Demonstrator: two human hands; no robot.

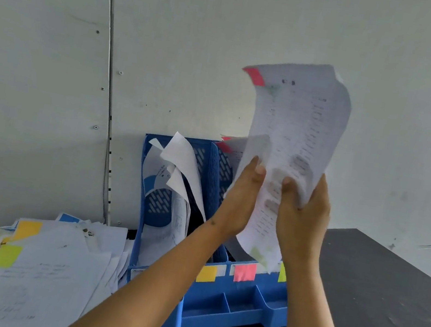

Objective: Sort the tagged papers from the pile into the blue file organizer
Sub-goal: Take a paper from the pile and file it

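Observation:
A printed sheet (pixel 301 126) with a pink tag at its top left corner is held upright above the blue file organizer (pixel 229 307). My left hand (pixel 243 194) grips its left edge and my right hand (pixel 301 210) grips its right edge, thumbs on the front. The sheet's lower end hangs over the compartment marked with a pink label (pixel 244 272). A yellow label (pixel 207 273) marks the compartment to the left. The pile of tagged papers (pixel 25 271) lies left of the organizer.
The organizer stands on a dark table (pixel 382 322) against a white wall. Its left compartment holds several bent white sheets (pixel 176 185). Pink-tagged sheets (pixel 229 145) stick up behind my left hand. A low pen tray forms the organizer's front.

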